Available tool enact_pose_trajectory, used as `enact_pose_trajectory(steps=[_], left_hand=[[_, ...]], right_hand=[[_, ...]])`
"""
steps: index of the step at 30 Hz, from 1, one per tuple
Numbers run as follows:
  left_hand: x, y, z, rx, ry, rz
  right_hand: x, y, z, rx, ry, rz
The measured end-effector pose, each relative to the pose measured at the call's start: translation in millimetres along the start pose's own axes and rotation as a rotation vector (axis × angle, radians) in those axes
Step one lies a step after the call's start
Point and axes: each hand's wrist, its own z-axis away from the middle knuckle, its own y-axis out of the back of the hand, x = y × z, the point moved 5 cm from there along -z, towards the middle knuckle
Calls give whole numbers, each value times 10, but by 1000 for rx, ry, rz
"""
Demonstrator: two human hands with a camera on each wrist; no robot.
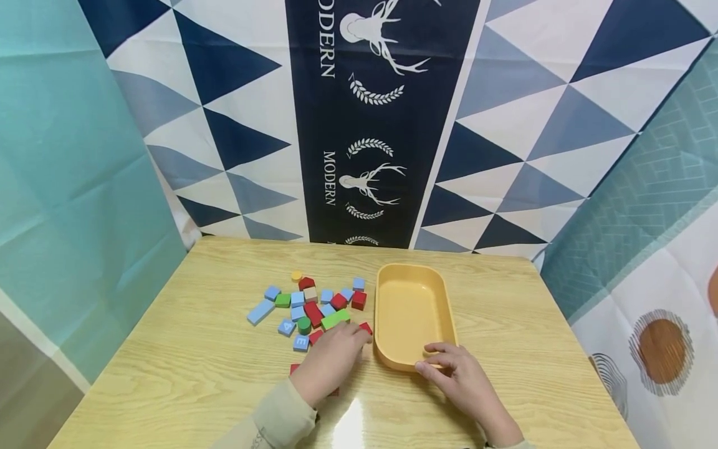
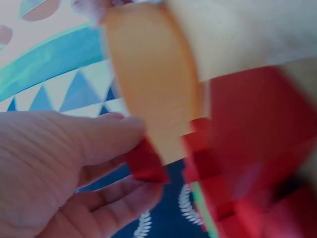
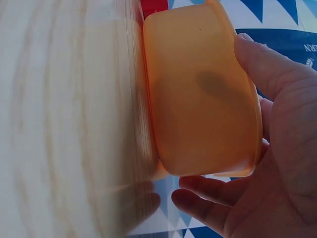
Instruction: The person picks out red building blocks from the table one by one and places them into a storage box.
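Note:
My left hand [image 1: 330, 360] is at the right side of a cluster of toy blocks, close to the yellow tray [image 1: 409, 315]. In the left wrist view its thumb and fingers pinch a small red block [image 2: 147, 162]. Other red blocks [image 2: 265, 124] look large and blurred beside it. My right hand [image 1: 462, 377] holds the tray at its near right corner. In the right wrist view the thumb rests on the rim of the tray [image 3: 203, 99], with fingers round the corner. The tray's inside shows no blocks in the head view.
Blue, red and green blocks lie left of the tray, among them a long blue block [image 1: 260, 312], a green cylinder [image 1: 304, 325] and a yellow disc [image 1: 296, 275]. More red blocks sit partly hidden by the left forearm. Patterned cloth [image 1: 235, 125] hangs behind the wooden table [image 1: 185, 349].

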Motion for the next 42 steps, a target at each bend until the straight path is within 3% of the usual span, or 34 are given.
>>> enact_pose_trajectory(steps=[3, 7, 10, 17, 22, 28, 32, 37, 42], left_hand=[[76, 132, -54, 92, -37, 42], [197, 117, -142, 139, -130, 92], [235, 11, -186, 130, -168, 81], [212, -100, -191, 70, -146, 46], [184, -105, -153, 63, -141, 49], [39, 40, 111, 52, -85, 104], [-206, 225, 391, 160, 2, 99], [-555, 357, 741, 287, 152, 8], [-750, 310, 973, 236, 265, 24]], right_hand=[[1, 5, 0, 14, 10, 18], [1, -17, 0, 13, 30, 29], [-7, -56, 5, -3, 32, 23], [-2, -72, 17, -19, -30, -27], [-12, -62, 15, 0, 30, -40], [-10, -91, 24, -33, 6, -51], [-20, -82, 19, -38, -8, -21], [-59, -42, 2, -29, -18, 11], [-100, 4, 4, 6, -25, 42]])
